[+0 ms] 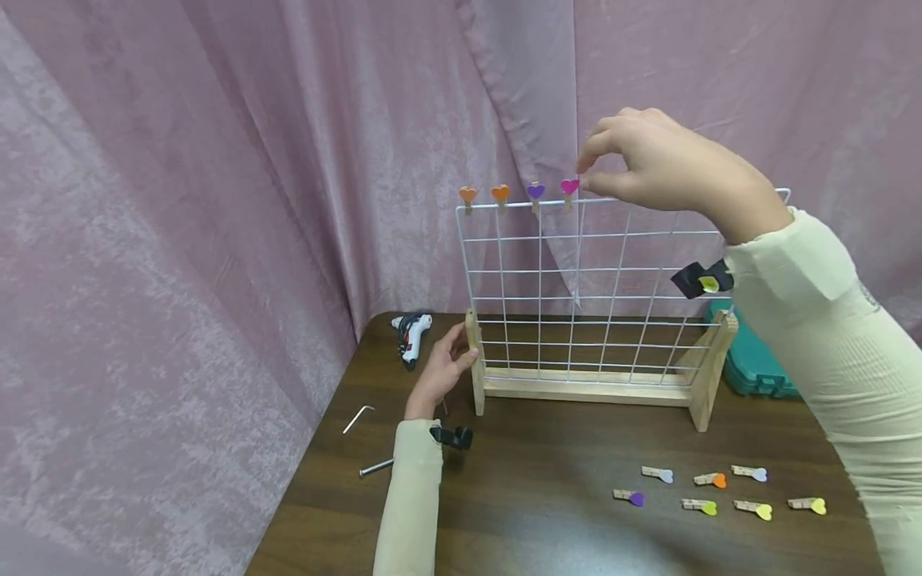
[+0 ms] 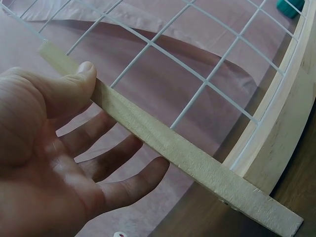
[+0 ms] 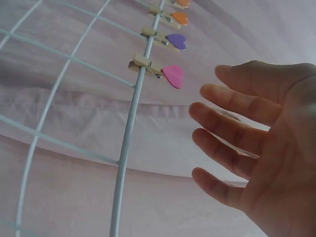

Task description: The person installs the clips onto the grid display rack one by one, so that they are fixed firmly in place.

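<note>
I have left hand [image 1: 441, 372] gripping wooden leg [image 2: 187, 155] of stand [image 1: 583, 390], thumb one side, fingers other. Right hand [image 3: 247, 128] open, fingers loosely spread, holding nothing, just beside pink clip [image 3: 173, 76]; right wrist view shows me gap between. Pink clip clamped on top wire of white grid [image 3: 131, 118], in row with purple clip [image 1: 535, 190] and two orange clips [image 1: 500, 193]. Seven more clips [image 1: 699, 506] lie on worktop [image 1: 547, 480]; glue gun [image 1: 413, 336] near left hand.

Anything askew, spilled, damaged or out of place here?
Nothing looks spilled or damaged; four heart clothespins stand upright on the wire grid. At most, the loose hex key and bolt near the left sleeve look stray, lying apart from the clothespin work.
</note>
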`<state>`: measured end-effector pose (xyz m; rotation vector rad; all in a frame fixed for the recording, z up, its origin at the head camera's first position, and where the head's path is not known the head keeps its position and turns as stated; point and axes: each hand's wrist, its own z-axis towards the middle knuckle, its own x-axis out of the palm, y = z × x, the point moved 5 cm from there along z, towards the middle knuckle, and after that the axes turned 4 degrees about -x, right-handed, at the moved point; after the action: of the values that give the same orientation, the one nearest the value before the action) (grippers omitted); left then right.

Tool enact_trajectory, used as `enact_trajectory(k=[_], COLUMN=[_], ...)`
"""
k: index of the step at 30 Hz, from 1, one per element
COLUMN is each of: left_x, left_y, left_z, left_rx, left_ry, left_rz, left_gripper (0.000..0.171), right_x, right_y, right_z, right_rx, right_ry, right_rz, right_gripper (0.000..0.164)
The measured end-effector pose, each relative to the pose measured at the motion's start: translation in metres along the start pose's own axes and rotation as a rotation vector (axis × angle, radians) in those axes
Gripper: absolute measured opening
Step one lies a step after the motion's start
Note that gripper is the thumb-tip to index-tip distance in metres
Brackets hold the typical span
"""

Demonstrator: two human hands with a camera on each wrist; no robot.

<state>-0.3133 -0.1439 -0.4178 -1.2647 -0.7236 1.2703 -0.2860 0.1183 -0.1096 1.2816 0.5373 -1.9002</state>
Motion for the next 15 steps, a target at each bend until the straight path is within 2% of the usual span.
enact_trajectory(k=[9, 15], left_x=[0.000, 0.001], left_y=[0.002, 0.001], left_z=[0.003, 0.004], left_rx=[-0.022, -0.025], left_ry=[0.029, 0.028], left_rz=[-0.037, -0.029], left_gripper=[0.051, 0.051], right_x=[-0.004, 0.009], right_y=[0.010, 0.012], right_z=[-0.043, -0.072], right_rx=[-0.107, -0.147], right_ry=[-0.314, -0.469], right_rz=[0.058, 0.106], right_gripper=[0.013, 0.019])
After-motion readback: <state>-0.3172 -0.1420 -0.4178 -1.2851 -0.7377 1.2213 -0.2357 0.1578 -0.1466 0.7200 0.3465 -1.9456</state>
